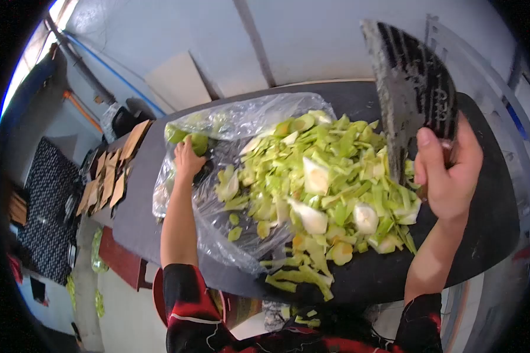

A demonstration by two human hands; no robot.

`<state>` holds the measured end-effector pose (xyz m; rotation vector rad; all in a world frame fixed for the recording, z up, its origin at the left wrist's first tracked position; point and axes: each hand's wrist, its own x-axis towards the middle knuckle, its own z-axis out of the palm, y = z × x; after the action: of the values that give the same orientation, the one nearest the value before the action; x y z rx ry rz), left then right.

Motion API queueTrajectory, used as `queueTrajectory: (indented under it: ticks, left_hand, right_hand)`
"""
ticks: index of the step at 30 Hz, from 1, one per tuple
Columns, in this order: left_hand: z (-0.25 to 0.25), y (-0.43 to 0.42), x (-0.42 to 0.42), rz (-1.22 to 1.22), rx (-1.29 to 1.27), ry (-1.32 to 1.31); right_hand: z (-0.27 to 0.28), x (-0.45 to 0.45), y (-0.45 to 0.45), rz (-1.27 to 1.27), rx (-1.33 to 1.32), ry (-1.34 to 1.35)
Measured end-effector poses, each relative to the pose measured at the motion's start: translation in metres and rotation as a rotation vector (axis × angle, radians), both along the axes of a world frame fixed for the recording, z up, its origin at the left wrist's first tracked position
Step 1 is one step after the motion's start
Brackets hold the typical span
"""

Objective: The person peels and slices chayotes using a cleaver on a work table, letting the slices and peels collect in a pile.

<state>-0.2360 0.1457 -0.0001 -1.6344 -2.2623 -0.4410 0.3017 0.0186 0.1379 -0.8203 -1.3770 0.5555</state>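
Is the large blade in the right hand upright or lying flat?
Upright: the right hand grips the large blade low down, and most of it rises above the grip.

Food-prep room, peelings (350, 185) across dark table (490, 200)

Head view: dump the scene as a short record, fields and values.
surface: dark table
left hand: touching green produce at the clear plastic bag; grip unclear
right hand: gripping knife, broad dark blade upright
pile: green peelings, pale chunks among them
pile position: between the hands, partly on the bag
far left: brown flat pieces
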Motion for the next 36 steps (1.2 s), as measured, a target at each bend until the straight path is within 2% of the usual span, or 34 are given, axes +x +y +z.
queueTrajectory:
  ticks: [1,3,7,9,11,14,17,22,24,27,31,33,35,36]
  left_hand:
    - [0.002,0.006,0.002,-0.022,0.008,-0.006]
    - [0.003,0.014,0.001,0.062,-0.136,0.025]
    - [0.003,0.037,-0.003,0.126,-0.175,0.112]
    - [0.003,0.043,-0.006,0.099,-0.162,0.157]
    - [0.001,0.043,-0.012,0.083,-0.158,0.200]
    - [0.008,0.041,-0.015,0.006,-0.116,0.059]
    - [0.003,0.044,-0.025,-0.078,-0.079,0.090]
    - [0.019,0.033,-0.013,-0.129,-0.191,-0.008]
    - [0.018,0.028,-0.014,-0.100,-0.194,-0.042]
    - [0.006,0.025,-0.022,-0.216,-0.172,-0.101]
    - [0.013,-0.002,0.006,-0.213,-0.127,-0.210]
    - [0.006,-0.010,0.013,-0.275,0.055,-0.444]
    - [0.006,-0.019,0.025,-0.280,0.092,-0.528]
    - [0.012,-0.025,0.034,-0.359,0.133,-0.827]
  right_hand:
    - [0.000,-0.001,0.000,-0.026,-0.004,-0.016]
    - [0.002,0.000,0.002,-0.069,-0.010,-0.033]
    - [0.001,-0.005,0.008,-0.089,-0.060,-0.120]
    - [-0.002,-0.007,0.013,-0.111,0.068,-0.244]
    - [-0.001,-0.010,0.010,-0.125,0.063,-0.295]
    - [0.001,-0.019,0.010,-0.139,0.096,-0.368]
    - [0.001,-0.023,0.006,-0.138,0.127,-0.413]
    - [0.003,-0.035,-0.005,-0.149,0.184,-0.480]
    - [0.001,-0.034,-0.006,-0.144,0.145,-0.468]
    - [0.004,-0.033,-0.008,-0.107,0.086,-0.521]
    - [-0.002,-0.036,-0.006,-0.114,0.134,-0.542]
    - [-0.003,-0.038,-0.006,-0.106,0.134,-0.563]
    - [-0.005,-0.042,-0.007,-0.088,0.146,-0.562]
    - [-0.007,-0.044,-0.008,-0.085,0.146,-0.569]
